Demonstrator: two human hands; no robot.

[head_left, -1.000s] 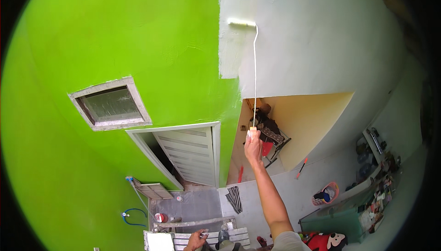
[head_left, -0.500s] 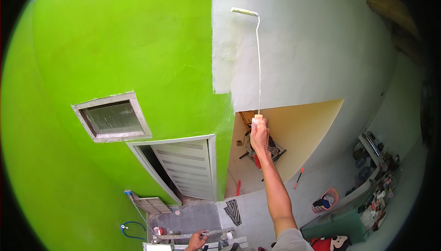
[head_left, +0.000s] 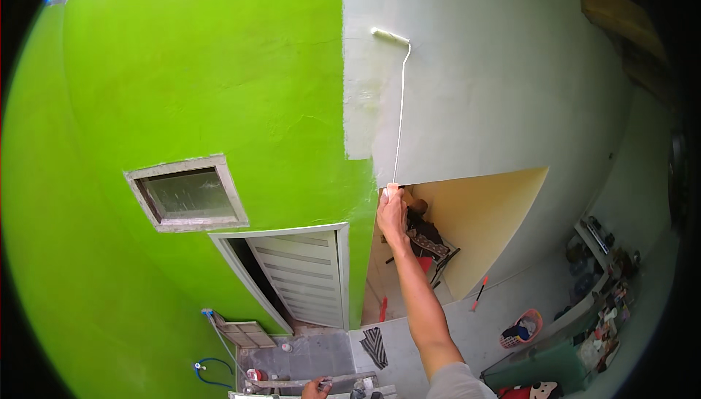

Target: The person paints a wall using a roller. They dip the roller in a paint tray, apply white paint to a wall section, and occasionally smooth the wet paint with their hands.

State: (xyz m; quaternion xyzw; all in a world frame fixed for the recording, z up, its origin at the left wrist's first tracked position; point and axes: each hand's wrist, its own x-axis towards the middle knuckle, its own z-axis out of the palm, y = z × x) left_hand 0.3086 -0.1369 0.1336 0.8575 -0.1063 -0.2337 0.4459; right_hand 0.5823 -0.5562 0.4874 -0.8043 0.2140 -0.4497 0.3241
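Observation:
My right hand (head_left: 393,218) reaches up and forward, its fingers wrapped round the light handle of a long-framed paint roller (head_left: 401,107). The roller's pale, narrow sleeve (head_left: 391,36) lies against the whitish wall (head_left: 482,70), a little right of the straight border with the bright green wall (head_left: 219,56). Low in the picture, my left hand (head_left: 316,389) is partly cut off by the lower edge. Its fingers curl by a pale, small thing that I cannot make out, beside a paint-spotted plank (head_left: 292,383).
A framed window (head_left: 188,193) and a part-open white door (head_left: 299,271) stand in the green wall. Through the opening, a person (head_left: 420,213) seems seated. Below are a striped cloth (head_left: 374,346), a pink basket (head_left: 523,327) and a red-handled tool (head_left: 480,293). Clutter covers a counter at right.
The roller has come slightly down the whitish wall. My right hand has shifted left, tilting the roller's frame. The view has moved a little, and the person in the opening shows more.

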